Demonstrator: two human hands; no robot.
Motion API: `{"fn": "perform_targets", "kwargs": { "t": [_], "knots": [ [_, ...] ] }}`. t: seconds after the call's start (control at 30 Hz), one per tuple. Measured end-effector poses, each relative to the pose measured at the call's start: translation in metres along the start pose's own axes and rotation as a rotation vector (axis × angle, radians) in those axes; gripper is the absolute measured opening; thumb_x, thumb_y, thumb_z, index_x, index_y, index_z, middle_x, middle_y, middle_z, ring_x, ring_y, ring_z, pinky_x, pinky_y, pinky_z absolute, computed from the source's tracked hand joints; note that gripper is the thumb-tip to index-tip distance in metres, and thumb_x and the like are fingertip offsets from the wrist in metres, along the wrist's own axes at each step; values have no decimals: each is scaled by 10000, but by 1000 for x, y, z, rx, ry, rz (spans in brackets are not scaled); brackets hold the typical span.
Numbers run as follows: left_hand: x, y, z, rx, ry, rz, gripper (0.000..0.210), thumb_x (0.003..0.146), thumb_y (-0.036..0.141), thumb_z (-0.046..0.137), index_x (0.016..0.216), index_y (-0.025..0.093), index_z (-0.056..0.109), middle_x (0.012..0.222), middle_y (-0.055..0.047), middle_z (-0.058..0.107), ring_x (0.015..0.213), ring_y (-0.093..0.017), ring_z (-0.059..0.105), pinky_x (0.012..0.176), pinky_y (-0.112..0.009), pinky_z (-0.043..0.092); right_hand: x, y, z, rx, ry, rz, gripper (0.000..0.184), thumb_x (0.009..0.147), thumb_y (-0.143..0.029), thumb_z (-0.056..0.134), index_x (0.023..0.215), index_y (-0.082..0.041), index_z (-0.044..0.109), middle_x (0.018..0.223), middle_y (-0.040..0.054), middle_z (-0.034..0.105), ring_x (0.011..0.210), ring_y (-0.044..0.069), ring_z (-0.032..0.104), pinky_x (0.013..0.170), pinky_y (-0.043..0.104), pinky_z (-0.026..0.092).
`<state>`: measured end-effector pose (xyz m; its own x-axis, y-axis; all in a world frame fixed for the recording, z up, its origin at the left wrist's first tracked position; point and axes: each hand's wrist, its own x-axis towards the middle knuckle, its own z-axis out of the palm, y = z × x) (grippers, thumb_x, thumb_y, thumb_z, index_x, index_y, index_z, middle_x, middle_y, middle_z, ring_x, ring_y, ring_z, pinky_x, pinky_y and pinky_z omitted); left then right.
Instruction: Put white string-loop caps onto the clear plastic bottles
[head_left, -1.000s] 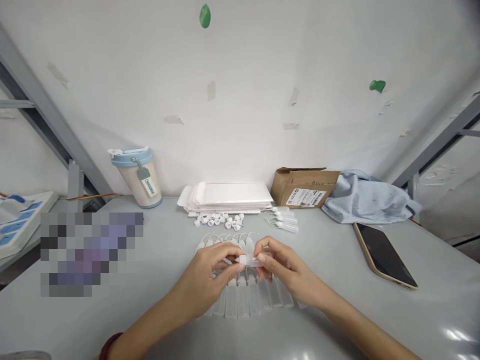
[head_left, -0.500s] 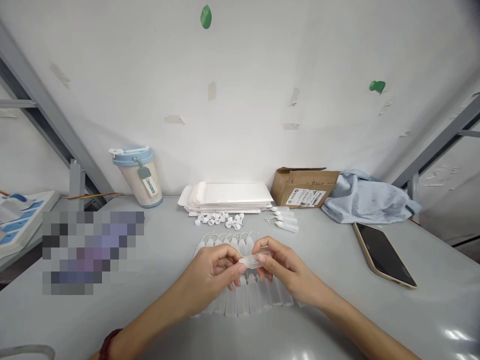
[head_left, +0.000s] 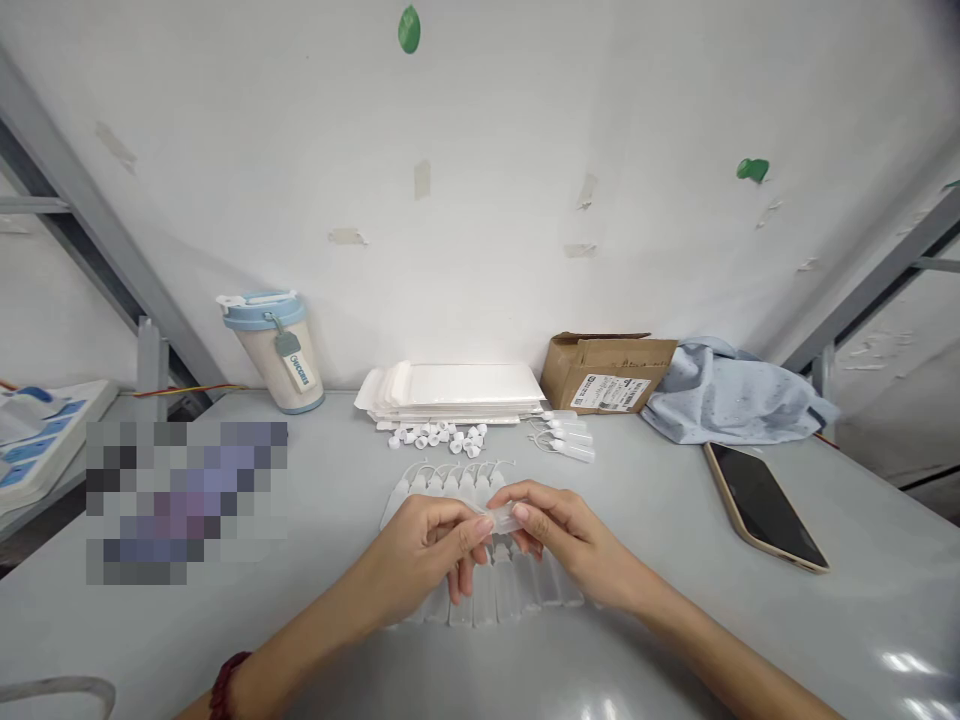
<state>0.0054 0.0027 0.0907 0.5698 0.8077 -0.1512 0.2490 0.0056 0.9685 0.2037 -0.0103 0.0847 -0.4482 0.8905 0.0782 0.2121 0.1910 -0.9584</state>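
Observation:
Between my hands, above the table, is a small translucent plastic bottle [head_left: 506,518] lying sideways. My left hand [head_left: 431,548] pinches its left end between thumb and fingers, covering that end. My right hand [head_left: 570,535] is closed on the body from the other side. Beneath and behind the hands lie two rows of similar translucent bottles. Those in the back row [head_left: 405,490] have thin strings or tails at their tops. The front row [head_left: 484,595] is partly hidden by my hands.
Several white caps [head_left: 442,437] lie before a stack of white padded envelopes [head_left: 472,385]. More bottles [head_left: 571,440] with strings are beside them. A cardboard box [head_left: 611,370], a blue cloth [head_left: 731,395] and a phone [head_left: 765,508] are on the right, a tumbler [head_left: 277,355] on the left.
My left fingers have moved slightly right over the bottle's left end, covering the white tip that showed before. My right hand has hardly moved; the whole view has shifted slightly.

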Motion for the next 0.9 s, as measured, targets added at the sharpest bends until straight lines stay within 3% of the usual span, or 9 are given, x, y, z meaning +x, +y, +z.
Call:
{"fn": "perform_targets", "kwargs": {
  "t": [0.2,0.27,0.47,0.57,0.73,0.8,0.9],
  "knots": [
    [-2,-10,8,522,260,416,217,862,294,482,749,174,623,668,-34,573,595,-138,508,580,-245,417,4,3,4,223,38,113,405,888,-510,417,867,-143,590,513,-66,388,412,62,337,421,201,311],
    [-2,-12,8,587,295,461,207,869,292,475,774,178,621,678,-34,572,603,-138,499,586,-245,409,5,5,5,255,29,124,402,888,-510,417,870,-141,577,515,-71,377,397,58,325,402,197,304],
    [1,-6,5,172,78,80,430,885,483,380,669,168,578,602,-11,570,500,-122,522,467,-224,426,-1,0,5,-19,75,-2,318,923,-448,391,913,-163,531,597,-48,427,536,83,383,517,207,339],
    [2,-5,7,-5,53,-24,462,870,525,381,588,172,481,484,31,497,385,-95,463,418,-220,413,-4,-2,5,-223,74,-53,267,932,-402,384,952,-174,522,638,-29,487,564,99,412,532,217,338],
    [2,-6,11,8,118,-30,418,869,506,402,597,189,404,423,65,459,354,-81,440,424,-204,386,-2,0,6,-440,125,-224,253,936,-330,369,1000,-160,545,750,21,544,638,126,472,609,253,367],
    [2,-7,13,69,170,8,411,873,486,401,587,192,395,433,62,450,377,-84,437,435,-205,383,-1,0,6,-379,119,-184,278,942,-347,356,937,-160,563,711,8,525,618,116,458,592,244,357],
    [0,-9,15,234,243,96,389,883,444,388,589,191,416,455,55,432,406,-90,426,446,-212,369,-1,-3,8,-177,91,-8,332,930,-422,371,845,-162,559,570,-48,382,515,85,352,494,214,299]
  ]
}}
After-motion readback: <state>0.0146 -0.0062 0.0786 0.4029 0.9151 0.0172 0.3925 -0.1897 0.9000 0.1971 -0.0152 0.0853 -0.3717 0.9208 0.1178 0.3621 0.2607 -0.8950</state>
